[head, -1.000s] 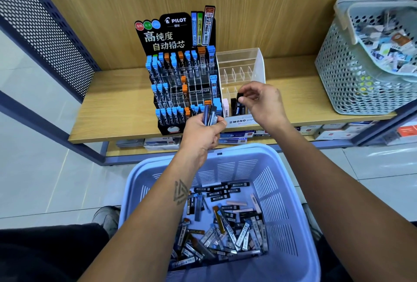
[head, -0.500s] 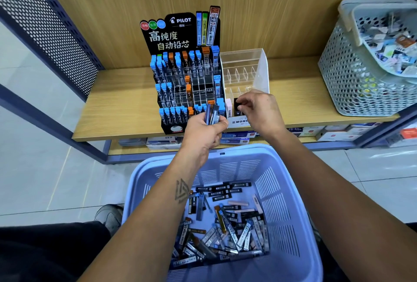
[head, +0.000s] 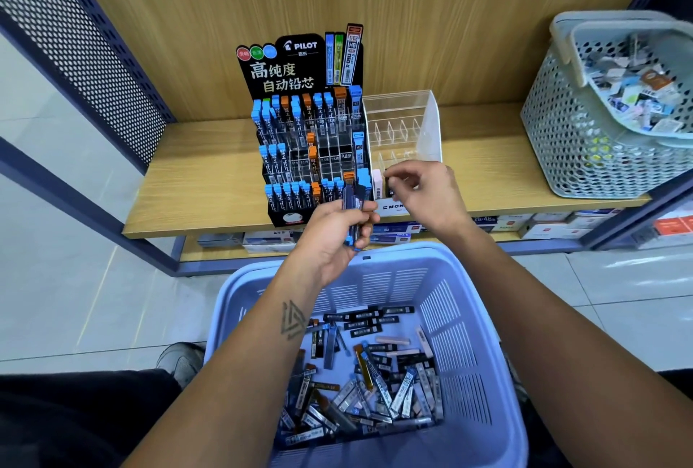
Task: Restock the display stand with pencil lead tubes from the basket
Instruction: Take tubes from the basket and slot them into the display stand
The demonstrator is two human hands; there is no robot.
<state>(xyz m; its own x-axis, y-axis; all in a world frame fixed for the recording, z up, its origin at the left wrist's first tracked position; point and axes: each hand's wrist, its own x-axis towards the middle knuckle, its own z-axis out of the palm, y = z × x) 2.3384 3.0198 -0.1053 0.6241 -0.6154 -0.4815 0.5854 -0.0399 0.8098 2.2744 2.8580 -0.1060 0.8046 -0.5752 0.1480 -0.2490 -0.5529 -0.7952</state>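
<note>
We hold a few dark lead tubes (head: 354, 210) with blue ends in our left hand (head: 333, 231), long way pointing up, just before the display stand (head: 307, 152), our right hand (head: 423, 194) pinching a small dark thing, we cannot tell what, blue basket (head: 483, 317) below.

Bright, even light with soft shadows; glare on the floor tiles (head: 633, 272); edges bend and blur slightly.

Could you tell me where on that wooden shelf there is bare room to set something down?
The wooden shelf is bare between the perforated side panel and the black display stand, and again between the clear acrylic organiser and the grey basket. It is crowded around the stand's front, where both hands work.
</note>
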